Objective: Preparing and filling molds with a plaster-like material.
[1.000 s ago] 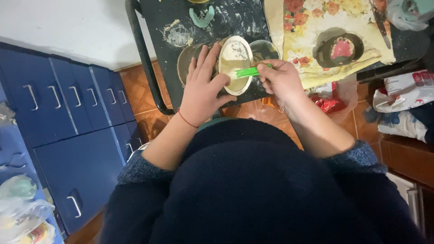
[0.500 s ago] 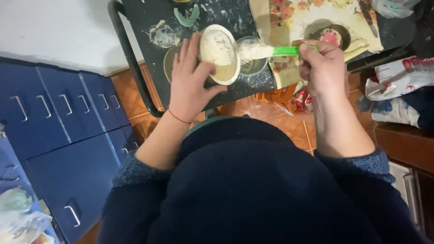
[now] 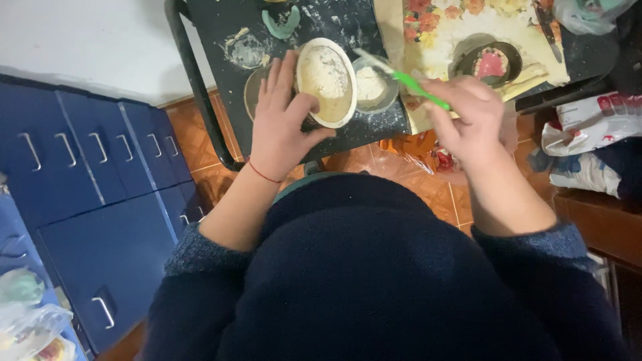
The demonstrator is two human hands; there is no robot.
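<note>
Upper centre of the frame, on a dark, powder-dusted table (image 3: 221,27), the left hand (image 3: 284,117) clasps a white bowl (image 3: 326,81). Fingers wrap the bowl's left wall and the thumb presses its lower rim. The bowl is tipped toward the camera, so its load of pale powder over a beige paste is exposed; the clasp appears to steady it at that tilt.

Just right of the bowl, and touching or nearly touching it, stands a small clear cup (image 3: 374,85) holding white powder.

The right hand (image 3: 468,124) is closed around the handle of a green spoon (image 3: 418,87). The grip is a tight pinch near the handle's end. The spoon head lies over the cup rim, carrying a little powder; the long reach keeps the hand clear of both vessels.

Right of the cup, a floral cloth (image 3: 435,27) covers the table. On it sits a dark round dish (image 3: 491,63) with a pink object inside. A teal curved piece (image 3: 281,23) lies at the upper edge.

Blue cabinets (image 3: 87,174) fill the left side. White bags (image 3: 588,134) lie at the right edge.
</note>
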